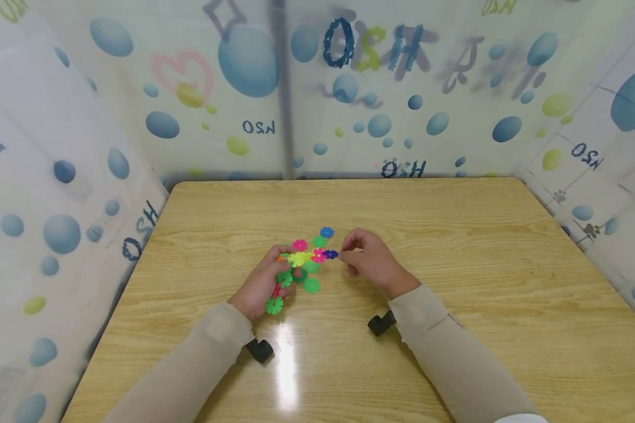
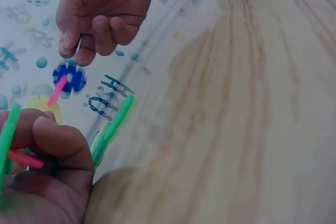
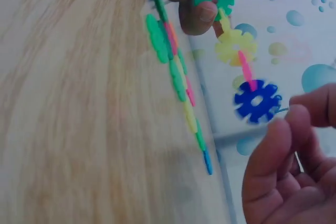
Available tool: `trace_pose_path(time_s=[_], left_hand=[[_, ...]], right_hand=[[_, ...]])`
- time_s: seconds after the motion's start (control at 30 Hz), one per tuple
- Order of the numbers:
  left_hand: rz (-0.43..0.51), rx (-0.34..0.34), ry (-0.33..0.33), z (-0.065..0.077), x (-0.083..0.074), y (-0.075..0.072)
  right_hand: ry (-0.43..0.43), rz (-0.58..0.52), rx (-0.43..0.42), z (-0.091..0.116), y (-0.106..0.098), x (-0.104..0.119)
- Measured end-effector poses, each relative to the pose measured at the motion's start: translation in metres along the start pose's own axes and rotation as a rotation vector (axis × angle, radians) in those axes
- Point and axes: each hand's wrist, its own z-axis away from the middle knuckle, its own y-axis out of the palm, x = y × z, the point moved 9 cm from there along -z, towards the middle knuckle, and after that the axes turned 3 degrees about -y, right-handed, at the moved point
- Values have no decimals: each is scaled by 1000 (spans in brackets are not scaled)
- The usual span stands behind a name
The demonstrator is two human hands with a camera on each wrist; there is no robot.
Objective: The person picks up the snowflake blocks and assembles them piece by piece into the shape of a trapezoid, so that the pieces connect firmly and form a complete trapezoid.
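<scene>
My left hand (image 1: pixel 264 279) grips a cluster of notched plastic snowflake discs, joined edge to slot. Green discs (image 1: pixel 284 279) sit among its fingers, and a yellow disc (image 3: pixel 236 47) extends from the cluster. Beyond that, a pink disc (image 3: pixel 245 69), seen edge-on, joins a dark blue disc (image 3: pixel 257 101) at the right end. Another branch ends in a lighter blue disc (image 1: pixel 326 232). Curled fingers of my right hand (image 1: pixel 370 261) bring thumb and fingertips together beside the dark blue disc's outer edge. Whether they pinch that edge cannot be made out. The left palm hides part of the cluster.
Both hands are above a light wood-grain table (image 1: pixel 487 235). Pale curtains (image 1: pixel 349 129) printed with bubbles and letters surround its back and sides. A black device (image 1: pixel 261 351) is on the left wrist, and another black device (image 1: pixel 382 324) is on the right.
</scene>
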Motion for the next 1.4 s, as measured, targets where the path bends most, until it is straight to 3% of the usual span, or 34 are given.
trace_pose_path(time_s=[0.1,0.2,0.43,0.5,0.57,0.67,0.83,1.0,1.2,1.4], left_hand=[[36,-10,-2,-1,0,-1],[63,-13,5,-1,0,-1],[82,-20,13,0,-2,-1],[75,-22,11,0,-2,-1],[65,-26,10,1,-2,-1],[51,-27,11,1,-2,0],[43,-22,19,0,-2,0],[51,-13,23,0,-2,0],[68,2,23,0,-2,1],[18,19,32,0,-2,1]], right_hand=[[-7,-7,-16,2,-1,5],[-35,-13,53,3,5,10],[-41,56,501,19,50,9],[-26,99,593,24,59,6],[-16,151,632,27,62,4],[-4,205,607,26,59,1],[-30,279,482,17,46,2],[-30,288,384,13,37,1],[-40,371,401,16,42,-1],[-26,498,388,20,43,1]])
